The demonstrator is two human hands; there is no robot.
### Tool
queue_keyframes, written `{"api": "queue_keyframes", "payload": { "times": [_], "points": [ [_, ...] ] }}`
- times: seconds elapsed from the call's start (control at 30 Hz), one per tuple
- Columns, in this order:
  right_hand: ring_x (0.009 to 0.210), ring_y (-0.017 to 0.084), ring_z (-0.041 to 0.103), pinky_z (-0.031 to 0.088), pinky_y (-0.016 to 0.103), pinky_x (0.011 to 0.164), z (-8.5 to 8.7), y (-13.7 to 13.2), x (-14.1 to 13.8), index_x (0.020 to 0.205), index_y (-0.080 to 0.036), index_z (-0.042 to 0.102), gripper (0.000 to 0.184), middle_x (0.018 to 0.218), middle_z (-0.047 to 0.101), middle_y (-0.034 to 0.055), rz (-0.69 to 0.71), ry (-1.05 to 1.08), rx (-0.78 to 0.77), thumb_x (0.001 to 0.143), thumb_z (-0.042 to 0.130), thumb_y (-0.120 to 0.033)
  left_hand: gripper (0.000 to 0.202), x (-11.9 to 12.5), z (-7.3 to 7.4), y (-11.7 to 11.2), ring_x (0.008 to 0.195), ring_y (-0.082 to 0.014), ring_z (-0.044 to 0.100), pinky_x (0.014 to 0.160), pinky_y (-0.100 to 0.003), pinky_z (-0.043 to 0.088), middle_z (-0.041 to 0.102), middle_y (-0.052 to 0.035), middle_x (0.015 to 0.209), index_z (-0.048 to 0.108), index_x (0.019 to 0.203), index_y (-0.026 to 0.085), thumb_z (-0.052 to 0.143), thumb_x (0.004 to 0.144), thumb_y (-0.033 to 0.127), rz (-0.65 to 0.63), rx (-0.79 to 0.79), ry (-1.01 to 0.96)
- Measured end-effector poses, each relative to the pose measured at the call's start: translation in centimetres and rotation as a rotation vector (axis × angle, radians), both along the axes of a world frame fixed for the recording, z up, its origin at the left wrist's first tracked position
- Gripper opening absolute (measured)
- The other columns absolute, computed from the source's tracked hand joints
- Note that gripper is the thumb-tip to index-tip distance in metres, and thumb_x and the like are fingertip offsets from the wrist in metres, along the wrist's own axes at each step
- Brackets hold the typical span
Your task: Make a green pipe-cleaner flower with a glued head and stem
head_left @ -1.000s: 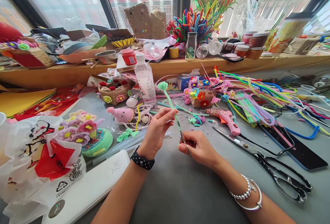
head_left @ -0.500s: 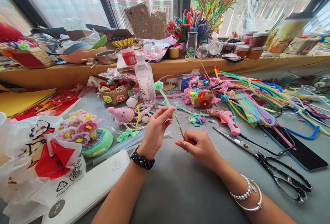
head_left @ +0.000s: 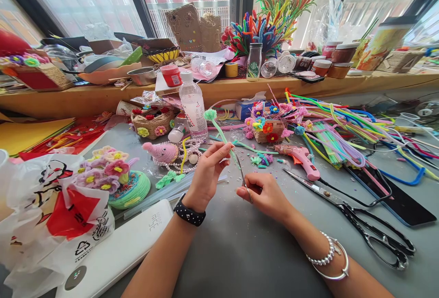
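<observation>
My left hand (head_left: 210,170) pinches a light green pipe cleaner (head_left: 220,131) between thumb and fingertips. Its upper end is curled into a fluffy ball, and the stem slants down to the right. In my right hand (head_left: 264,194) is a pair of small metal scissors (head_left: 241,170), its handles mostly hidden by the curled fingers. The blades point up along the lower end of the stem, close against it; whether they grip it I cannot tell. Green and purple pipe-cleaner scraps (head_left: 264,158) lie on the table just beyond.
At right are a pink glue gun (head_left: 302,158), large black-handled scissors (head_left: 343,206), a phone (head_left: 394,202) and heaped pipe cleaners (head_left: 346,138). A white power bank (head_left: 137,243), plastic bag (head_left: 92,229) and flower-topped green pot (head_left: 132,193) sit left. Behind stands a bottle (head_left: 194,110).
My right hand has shifted slightly right with the small scissors, whose angle has turned a little. The stem's fluffy top has tipped slightly left; my left hand stays nearly in place.
</observation>
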State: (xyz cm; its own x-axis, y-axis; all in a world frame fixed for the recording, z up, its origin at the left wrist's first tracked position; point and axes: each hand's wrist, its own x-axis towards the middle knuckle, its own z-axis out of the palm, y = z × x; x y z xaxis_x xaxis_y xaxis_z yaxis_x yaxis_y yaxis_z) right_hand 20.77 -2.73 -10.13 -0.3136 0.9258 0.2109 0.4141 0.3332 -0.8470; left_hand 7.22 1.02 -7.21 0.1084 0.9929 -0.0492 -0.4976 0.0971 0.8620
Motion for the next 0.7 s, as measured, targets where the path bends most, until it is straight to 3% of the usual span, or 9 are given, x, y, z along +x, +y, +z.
{"api": "queue_keyframes", "payload": {
  "times": [0.3,0.7],
  "points": [
    [0.046,0.007,0.030,0.024,0.020,0.044,-0.26,-0.03,-0.04,0.050,-0.016,0.037,0.042,0.049,0.036,-0.0041,0.080,-0.001,-0.016,0.071,0.047,-0.051,0.008,0.07,0.03,-0.11,0.063,-0.0050,0.046,0.056,-0.016,0.035,0.053,0.0028,0.071,0.059,0.066,0.016,0.064,0.063,0.023,-0.047,0.004,0.047],
    [0.044,0.006,0.027,0.023,0.019,0.043,-0.30,-0.04,-0.21,0.047,-0.017,0.033,0.041,0.044,0.031,-0.0061,-0.059,-0.021,0.065,0.068,0.056,-0.043,0.010,0.06,-0.02,-0.14,0.068,-0.0066,0.046,0.059,-0.017,0.035,0.052,0.0023,0.072,0.056,0.064,0.016,0.063,0.063,0.024,-0.075,-0.001,0.089]
  ]
}}
